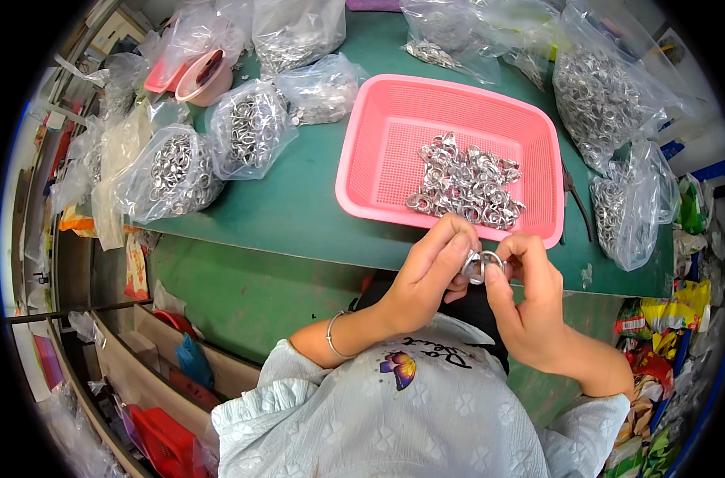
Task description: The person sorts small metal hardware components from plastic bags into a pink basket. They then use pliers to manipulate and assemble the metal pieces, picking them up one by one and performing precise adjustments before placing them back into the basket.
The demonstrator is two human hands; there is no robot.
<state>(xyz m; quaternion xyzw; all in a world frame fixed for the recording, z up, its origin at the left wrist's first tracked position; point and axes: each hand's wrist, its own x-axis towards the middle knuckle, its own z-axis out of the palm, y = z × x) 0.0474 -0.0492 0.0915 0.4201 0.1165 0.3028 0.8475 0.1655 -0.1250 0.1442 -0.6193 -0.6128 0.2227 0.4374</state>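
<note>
My left hand (427, 275) and my right hand (529, 301) meet just in front of the table edge, near the front rim of a pink plastic basket (368, 151). Thumbs and fingertips of both pinch shiny silver metal rings (482, 266); each hand seems to have one, side by side. Whether the two rings are linked or only touching, I cannot tell. Inside the basket, a heap of similar silver ring-shaped pieces (470, 185) lies toward the right and front. A bracelet (330, 334) circles my left wrist.
Clear bags of metal rings stand on the green table (291, 215) at left (171, 171) and right (597, 99). A dark-handled tool (577, 201) lies right of the basket. A small pink bowl (205, 80) sits at far left. Open drawers (143, 350) are at lower left, colourful packages (673, 311) at right.
</note>
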